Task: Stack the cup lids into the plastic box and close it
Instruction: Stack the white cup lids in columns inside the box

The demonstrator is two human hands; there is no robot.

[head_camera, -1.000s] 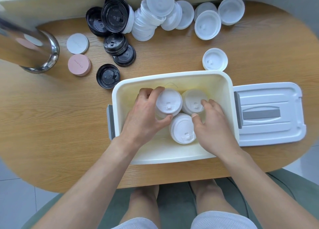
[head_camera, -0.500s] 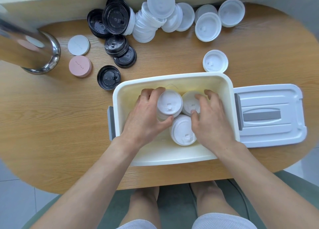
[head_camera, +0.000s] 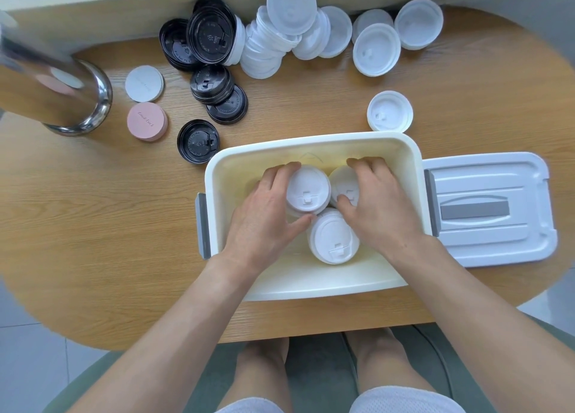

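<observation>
The cream plastic box (head_camera: 314,283) stands open at the table's near edge. Inside it are three stacks of white cup lids. My left hand (head_camera: 264,219) grips the left stack (head_camera: 307,191), fingers over its far side and thumb on its near side. My right hand (head_camera: 378,207) is closed over the right stack (head_camera: 342,183), mostly hiding it. A third stack (head_camera: 331,238) sits nearer me between both hands. The box's white lid (head_camera: 488,208) with a grey handle lies flat on the table to the box's right.
Loose white lids (head_camera: 280,32) and black lids (head_camera: 211,35) are piled at the table's far side. A single white lid (head_camera: 389,111) and a black one (head_camera: 198,141) lie just behind the box. A steel cylinder (head_camera: 56,92) and two round coasters (head_camera: 146,101) sit far left.
My right hand has moved away from me, off the near stack, and closed over the right stack. My left hand has kept its grip on the left stack.
</observation>
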